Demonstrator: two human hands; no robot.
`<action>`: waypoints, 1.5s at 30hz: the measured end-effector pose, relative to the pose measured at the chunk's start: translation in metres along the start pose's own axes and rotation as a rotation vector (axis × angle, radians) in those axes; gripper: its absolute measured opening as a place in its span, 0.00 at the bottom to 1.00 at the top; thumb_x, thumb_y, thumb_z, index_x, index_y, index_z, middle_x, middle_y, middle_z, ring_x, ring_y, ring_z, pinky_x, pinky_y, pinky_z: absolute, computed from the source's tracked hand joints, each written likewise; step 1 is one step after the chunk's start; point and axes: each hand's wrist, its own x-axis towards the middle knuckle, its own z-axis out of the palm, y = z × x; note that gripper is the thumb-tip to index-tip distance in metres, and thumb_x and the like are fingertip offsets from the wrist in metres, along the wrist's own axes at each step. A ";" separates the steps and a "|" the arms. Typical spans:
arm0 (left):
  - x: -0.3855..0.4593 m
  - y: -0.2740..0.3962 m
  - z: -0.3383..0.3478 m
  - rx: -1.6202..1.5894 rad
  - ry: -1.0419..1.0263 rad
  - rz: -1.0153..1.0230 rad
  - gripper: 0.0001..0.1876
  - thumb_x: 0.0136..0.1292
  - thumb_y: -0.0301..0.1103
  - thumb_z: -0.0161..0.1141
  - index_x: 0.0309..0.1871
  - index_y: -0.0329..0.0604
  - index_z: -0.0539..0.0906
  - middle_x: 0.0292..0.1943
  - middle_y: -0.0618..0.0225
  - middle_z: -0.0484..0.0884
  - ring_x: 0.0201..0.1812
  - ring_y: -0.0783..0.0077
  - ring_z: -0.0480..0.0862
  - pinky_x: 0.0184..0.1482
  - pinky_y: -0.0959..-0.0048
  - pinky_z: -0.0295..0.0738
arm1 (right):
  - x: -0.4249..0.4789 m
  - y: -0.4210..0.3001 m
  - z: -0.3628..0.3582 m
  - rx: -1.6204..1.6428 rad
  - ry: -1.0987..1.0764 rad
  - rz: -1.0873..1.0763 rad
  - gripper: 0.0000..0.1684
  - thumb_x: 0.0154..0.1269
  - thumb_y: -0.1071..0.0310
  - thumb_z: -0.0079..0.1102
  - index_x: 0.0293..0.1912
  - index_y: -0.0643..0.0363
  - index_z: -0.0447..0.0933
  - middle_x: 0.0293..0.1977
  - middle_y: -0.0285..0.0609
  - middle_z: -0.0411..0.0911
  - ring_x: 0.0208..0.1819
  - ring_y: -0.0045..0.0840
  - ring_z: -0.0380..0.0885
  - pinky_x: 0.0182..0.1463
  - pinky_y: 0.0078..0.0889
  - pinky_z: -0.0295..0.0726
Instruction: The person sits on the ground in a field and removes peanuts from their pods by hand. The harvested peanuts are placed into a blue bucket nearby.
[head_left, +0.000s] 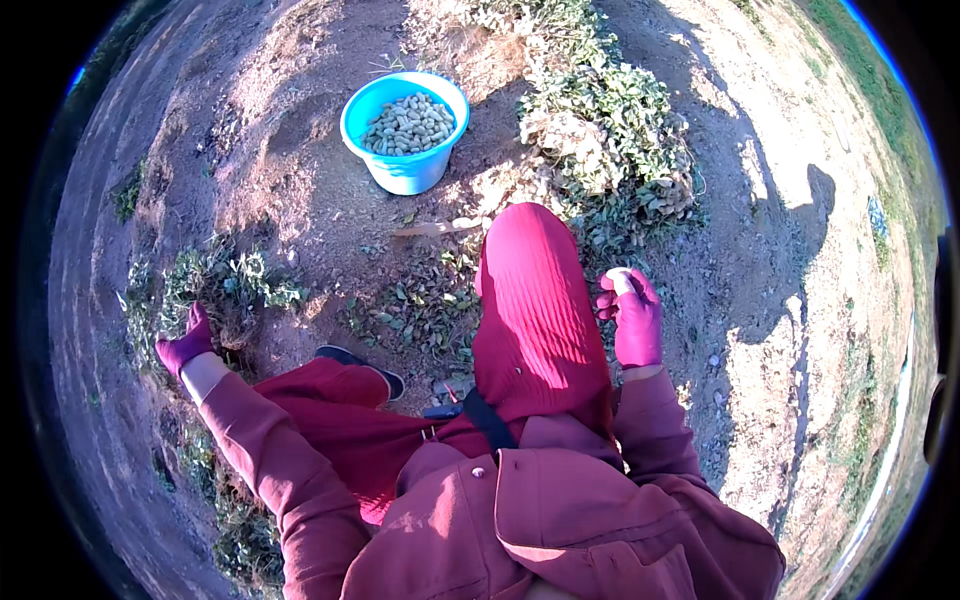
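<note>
My left hand (186, 346), in a purple glove, is at the near edge of a clump of pulled leafy plants (217, 289) on the left. Its thumb stands apart, and whether the fingers grip any stems is hidden. On the right, my right hand (636, 319) is raised beside my red-clad knee, gloved too, with its fingers curled. Something pale shows at its thumb tip (621, 280); I cannot tell whether it is bare skin or a small held thing. Ahead stands a blue plastic tub (409, 171), partly filled with unshelled peanuts (410, 126).
A long heap of uprooted, wilting peanut plants (615, 135) stretches ahead, just right of the tub. Loose leaves (420, 311) litter the soil before my knee. More plants (247, 536) lie at the lower left. My dark shoe (364, 367) rests on the bare, uneven ground.
</note>
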 end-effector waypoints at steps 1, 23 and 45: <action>0.005 -0.019 -0.003 0.008 -0.011 -0.094 0.37 0.65 0.50 0.50 0.72 0.48 0.48 0.72 0.52 0.50 0.72 0.47 0.53 0.63 0.42 0.59 | 0.010 0.013 -0.017 -0.043 0.070 0.038 0.11 0.69 0.63 0.49 0.42 0.59 0.76 0.34 0.38 0.78 0.27 0.19 0.76 0.29 0.23 0.76; -0.062 -0.160 -0.029 0.525 -0.207 -0.283 0.22 0.66 0.41 0.46 0.60 0.40 0.67 0.60 0.53 0.70 0.56 0.49 0.74 0.55 0.48 0.72 | 0.220 0.267 -0.176 -0.755 0.574 0.641 0.44 0.54 0.40 0.60 0.57 0.68 0.70 0.52 0.51 0.74 0.51 0.39 0.75 0.51 0.35 0.73; -0.156 -0.187 -0.032 0.727 -0.557 -0.504 0.21 0.65 0.41 0.54 0.57 0.40 0.72 0.49 0.59 0.77 0.49 0.59 0.78 0.53 0.62 0.74 | 0.079 0.058 -0.148 -0.397 0.365 -0.566 0.16 0.57 0.83 0.50 0.47 0.62 0.73 0.39 0.32 0.75 0.42 0.17 0.73 0.48 0.20 0.72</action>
